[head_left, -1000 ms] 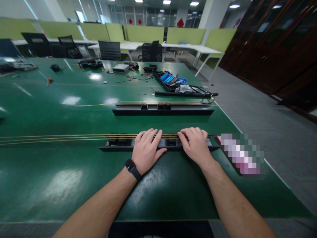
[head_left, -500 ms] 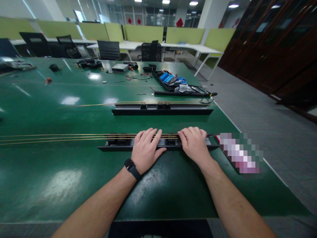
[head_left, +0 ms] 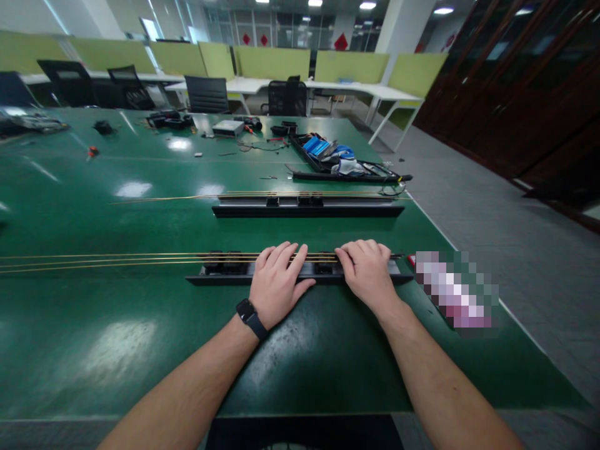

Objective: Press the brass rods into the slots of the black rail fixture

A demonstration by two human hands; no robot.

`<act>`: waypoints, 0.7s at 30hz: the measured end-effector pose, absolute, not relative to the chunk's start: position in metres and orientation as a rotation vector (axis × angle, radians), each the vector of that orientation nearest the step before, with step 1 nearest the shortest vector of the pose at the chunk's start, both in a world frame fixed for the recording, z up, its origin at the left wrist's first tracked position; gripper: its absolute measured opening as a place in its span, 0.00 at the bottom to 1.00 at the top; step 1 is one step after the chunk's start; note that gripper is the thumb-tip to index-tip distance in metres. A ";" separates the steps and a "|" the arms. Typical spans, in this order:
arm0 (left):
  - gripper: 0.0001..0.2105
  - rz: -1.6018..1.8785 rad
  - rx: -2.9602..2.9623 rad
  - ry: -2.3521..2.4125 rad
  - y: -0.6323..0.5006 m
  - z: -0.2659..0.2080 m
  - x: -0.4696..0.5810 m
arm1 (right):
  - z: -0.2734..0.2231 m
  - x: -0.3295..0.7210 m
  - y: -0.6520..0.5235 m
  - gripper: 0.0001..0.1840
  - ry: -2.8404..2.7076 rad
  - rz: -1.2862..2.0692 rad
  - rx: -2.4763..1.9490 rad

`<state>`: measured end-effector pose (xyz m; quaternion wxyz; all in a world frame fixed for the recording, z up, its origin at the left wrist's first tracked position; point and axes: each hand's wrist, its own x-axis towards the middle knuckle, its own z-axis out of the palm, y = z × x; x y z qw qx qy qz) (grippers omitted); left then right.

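A long black metal channel lies crosswise on the green table, with black blocks set inside it. Thin gold-coloured rods run along its top and stretch out past the left edge of the view. My left hand, with a dark watch at the wrist, lies over the middle of the channel, fingers extended across the rods and thumb apart on the near side. Toward the channel's right end, my right hand is closed, thumb and fingers pinched at the rods; its fingertips are partly hidden.
A second black channel with similar rods lies farther back. Beyond it are a black tray of blue and white items and a black bar. A blurred-out pink and white object lies at right, near the table edge.
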<state>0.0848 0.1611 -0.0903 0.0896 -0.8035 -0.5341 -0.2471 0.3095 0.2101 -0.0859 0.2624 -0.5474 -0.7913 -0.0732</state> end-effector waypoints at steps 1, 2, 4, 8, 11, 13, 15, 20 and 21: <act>0.29 -0.735 -2.390 -1.587 0.161 -0.091 0.085 | -0.086 0.309 0.210 0.20 -2.140 -0.202 -1.484; 0.29 -0.733 -2.390 -1.586 0.161 -0.091 0.085 | -0.086 0.309 0.210 0.20 -2.139 -0.205 -1.486; 0.29 -0.733 -2.390 -1.583 0.161 -0.091 0.085 | -0.086 0.309 0.210 0.20 -2.135 -0.200 -1.488; 0.28 -0.728 -2.393 -1.586 0.161 -0.090 0.085 | -0.084 0.309 0.209 0.18 -2.135 -0.159 -1.456; 0.28 -0.719 -2.394 -1.589 0.161 -0.089 0.085 | -0.084 0.309 0.208 0.18 -2.163 -0.165 -1.439; 0.28 -0.720 -2.390 -1.588 0.161 -0.089 0.085 | -0.084 0.308 0.208 0.18 -2.172 -0.185 -1.452; 0.28 -0.723 -2.387 -1.585 0.161 -0.089 0.085 | -0.084 0.308 0.209 0.19 -2.170 -0.203 -1.474; 0.28 -0.719 -2.393 -1.581 0.161 -0.090 0.085 | -0.084 0.307 0.208 0.19 -2.162 -0.209 -1.508; 0.28 -0.718 -2.395 -1.581 0.161 -0.090 0.085 | -0.084 0.307 0.208 0.19 -2.158 -0.205 -1.507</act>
